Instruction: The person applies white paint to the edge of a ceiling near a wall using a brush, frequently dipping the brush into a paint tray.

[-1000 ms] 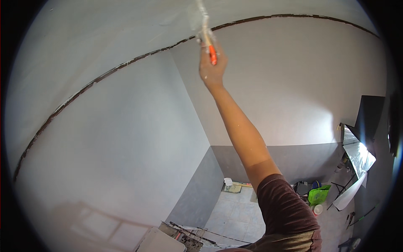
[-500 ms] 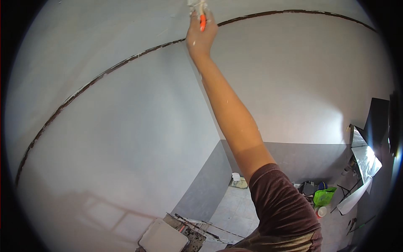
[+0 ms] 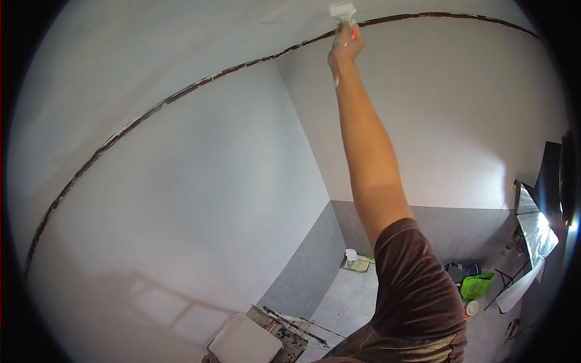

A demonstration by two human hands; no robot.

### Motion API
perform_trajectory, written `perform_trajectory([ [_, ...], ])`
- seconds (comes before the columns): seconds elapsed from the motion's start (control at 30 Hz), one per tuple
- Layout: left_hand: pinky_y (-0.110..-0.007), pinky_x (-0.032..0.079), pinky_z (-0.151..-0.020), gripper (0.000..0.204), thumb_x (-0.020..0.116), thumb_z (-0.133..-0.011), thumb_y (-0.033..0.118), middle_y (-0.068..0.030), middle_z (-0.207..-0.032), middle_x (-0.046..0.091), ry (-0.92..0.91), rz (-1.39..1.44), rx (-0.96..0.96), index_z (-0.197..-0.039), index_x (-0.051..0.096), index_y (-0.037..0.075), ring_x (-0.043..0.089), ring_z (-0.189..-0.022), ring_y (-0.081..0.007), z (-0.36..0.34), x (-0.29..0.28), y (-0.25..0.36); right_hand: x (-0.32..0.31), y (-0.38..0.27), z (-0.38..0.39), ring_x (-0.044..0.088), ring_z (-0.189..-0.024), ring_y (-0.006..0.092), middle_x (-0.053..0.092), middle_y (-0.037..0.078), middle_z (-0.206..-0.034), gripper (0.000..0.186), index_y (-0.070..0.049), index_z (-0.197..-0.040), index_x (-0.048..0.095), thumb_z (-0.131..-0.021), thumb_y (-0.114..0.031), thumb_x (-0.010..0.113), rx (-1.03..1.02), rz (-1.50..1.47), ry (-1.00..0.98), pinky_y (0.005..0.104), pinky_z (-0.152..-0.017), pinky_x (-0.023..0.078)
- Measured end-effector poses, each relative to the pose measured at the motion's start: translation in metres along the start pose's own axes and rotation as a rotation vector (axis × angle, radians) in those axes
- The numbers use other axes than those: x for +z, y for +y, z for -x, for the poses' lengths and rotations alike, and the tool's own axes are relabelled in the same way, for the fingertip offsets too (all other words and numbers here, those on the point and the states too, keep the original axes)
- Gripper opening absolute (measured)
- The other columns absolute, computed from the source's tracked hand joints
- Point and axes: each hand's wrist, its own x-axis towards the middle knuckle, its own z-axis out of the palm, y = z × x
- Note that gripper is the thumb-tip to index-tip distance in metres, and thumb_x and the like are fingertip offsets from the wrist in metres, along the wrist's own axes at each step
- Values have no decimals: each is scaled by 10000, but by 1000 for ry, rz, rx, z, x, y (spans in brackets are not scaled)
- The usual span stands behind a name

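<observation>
My right hand (image 3: 347, 46) is raised high at the top of the view, its fingers closed on a flat, white-coated tool (image 3: 343, 11) with an orange handle. Whether the tool is a brush or a putty knife I cannot make out. Its broad white end is up against the pale ceiling (image 3: 200, 42), beside the dark strip (image 3: 417, 16) that runs where the ceiling meets the walls. White smears dot the hand and forearm. My left hand is out of view.
Below stands a ladder (image 3: 302, 327), with a pale, squarish slab or tray (image 3: 245, 340) beside it. On the tiled floor are a green bag (image 3: 476, 285), a white and orange tub (image 3: 471, 309) and a lit photo lamp (image 3: 535, 233). Two walls meet at a corner ahead.
My right hand and the tool have moved right along the ceiling edge, past the wall corner. The whole view has shifted slightly.
</observation>
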Motion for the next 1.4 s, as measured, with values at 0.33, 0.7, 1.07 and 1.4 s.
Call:
perform_trajectory([
  [0.33, -384, 519, -867, 363, 622, -989, 255, -145, -1043, 696, 5, -476, 323, -1172, 688, -52, 619, -950, -231, -83, -18, -299, 39, -19, 108, 473, -730, 86, 569, -2, -820, 264, 36, -1211, 668, -978, -81, 621, -286, 349, -250, 274, -673, 427],
  [0.7, -390, 513, -923, 397, 644, -985, 298, -149, -1053, 689, 43, -594, 337, -1192, 681, -38, 632, -1000, -263, -82, -35, -337, 6, 41, 4, 421, -639, 49, 535, -30, -764, 160, 34, -1076, 669, -973, -83, 634, -110, 91, -3, 238, -562, 350],
  [1.07, -357, 452, -728, 258, 658, -994, 265, -55, -875, 608, 122, 48, 71, -962, 641, 9, 531, -814, -185, -19, -10, -66, 52, 7, 120, 487, -704, 135, 582, 40, -815, 305, 27, -1256, 632, -979, -98, 637, -311, 429, -315, 298, -682, 461],
  [1.4, -328, 361, -574, 337, 666, -997, 239, 28, -715, 490, 134, 164, 120, -738, 536, 69, 407, -673, -115, -7, 7, -43, -2, 33, 94, 483, -736, 91, 583, 5, -852, 290, 26, -1263, 649, -1005, -93, 591, -30, 250, -41, 279, -672, 438],
])
